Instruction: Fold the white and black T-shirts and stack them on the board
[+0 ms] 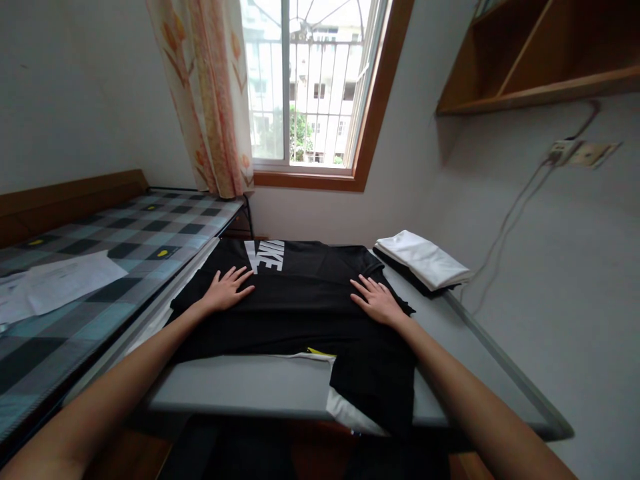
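A black shirt (pixel 300 293) with white lettering lies spread sideways on the grey table (pixel 240 387). My left hand (pixel 227 290) rests flat on its left part, below the lettering, fingers spread. On the right part, near the collar, my right hand (pixel 377 300) lies flat with its fingers apart. One black sleeve (pixel 375 380) hangs toward the table's front edge, with white cloth showing under it. A bit of yellow and white cloth (pixel 320 353) shows at the shirt's near edge.
Folded white cloth (pixel 423 257) sits on dark cloth at the table's back right. To the left is a checked bed (pixel 185 213) with papers (pixel 75 283) on it. A wall shelf (pixel 550 83) hangs at upper right; cords (pixel 510 220) run down the wall.
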The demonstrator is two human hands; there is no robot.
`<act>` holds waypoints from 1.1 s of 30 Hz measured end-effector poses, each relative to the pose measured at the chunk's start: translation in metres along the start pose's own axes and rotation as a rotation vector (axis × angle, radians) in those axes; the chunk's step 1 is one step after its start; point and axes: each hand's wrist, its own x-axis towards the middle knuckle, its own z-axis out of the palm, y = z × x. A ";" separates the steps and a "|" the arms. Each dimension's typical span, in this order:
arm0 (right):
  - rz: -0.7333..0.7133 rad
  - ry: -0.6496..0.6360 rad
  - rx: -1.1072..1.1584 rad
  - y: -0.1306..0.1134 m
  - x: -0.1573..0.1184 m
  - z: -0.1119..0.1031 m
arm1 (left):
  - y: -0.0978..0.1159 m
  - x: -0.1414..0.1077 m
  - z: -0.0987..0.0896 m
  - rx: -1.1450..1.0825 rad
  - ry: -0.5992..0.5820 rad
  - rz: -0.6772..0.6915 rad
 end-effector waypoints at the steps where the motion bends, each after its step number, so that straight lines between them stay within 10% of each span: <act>1: -0.004 0.005 -0.002 -0.003 -0.003 0.000 | 0.000 -0.002 0.000 0.002 -0.003 0.003; 13: -0.062 -0.009 -0.021 -0.029 -0.047 -0.034 | -0.010 -0.047 -0.006 -0.036 -0.077 0.042; 23: 0.118 0.032 0.092 -0.013 0.080 -0.060 | 0.028 0.041 -0.006 -0.094 0.119 0.056; 33: 0.291 -0.028 0.135 0.014 0.186 -0.039 | 0.025 0.047 0.010 -0.184 0.169 -0.004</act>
